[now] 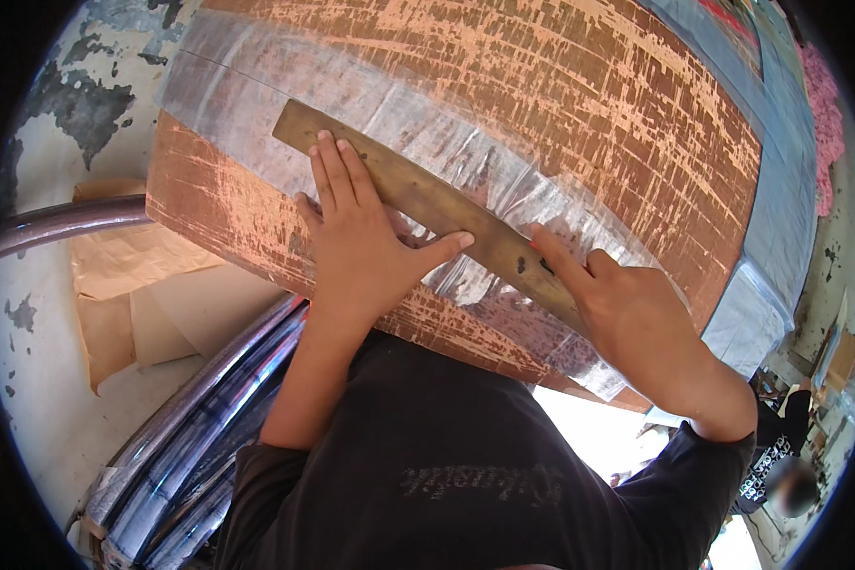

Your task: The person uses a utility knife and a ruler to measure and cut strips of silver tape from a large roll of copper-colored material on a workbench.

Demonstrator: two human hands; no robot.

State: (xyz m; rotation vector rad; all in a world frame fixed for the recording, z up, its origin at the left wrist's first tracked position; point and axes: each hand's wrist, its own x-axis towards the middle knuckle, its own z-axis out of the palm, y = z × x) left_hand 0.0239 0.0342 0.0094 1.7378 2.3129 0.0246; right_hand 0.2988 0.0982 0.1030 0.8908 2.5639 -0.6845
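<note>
A long worn wooden straightedge [418, 195] lies slanted across a clear shiny plastic strip [256, 104] on a reddish-brown scratched panel [560, 85]. My left hand [356, 233] presses flat on the straightedge near its middle, fingers together and thumb spread right. My right hand [627, 309] rests at the lower end of the straightedge. Its index finger points along the edge, where a small dark tip shows; I cannot tell whether it holds a tool.
Bundled shiny metal tubes wrapped in plastic [190, 446] run along the lower left. Brown paper sheets [152, 294] lie on the pale floor. Another curved tube [66, 223] sits at the left. Another person [788, 475] is at the lower right. Grey-blue wrapped edging [779, 190] borders the panel.
</note>
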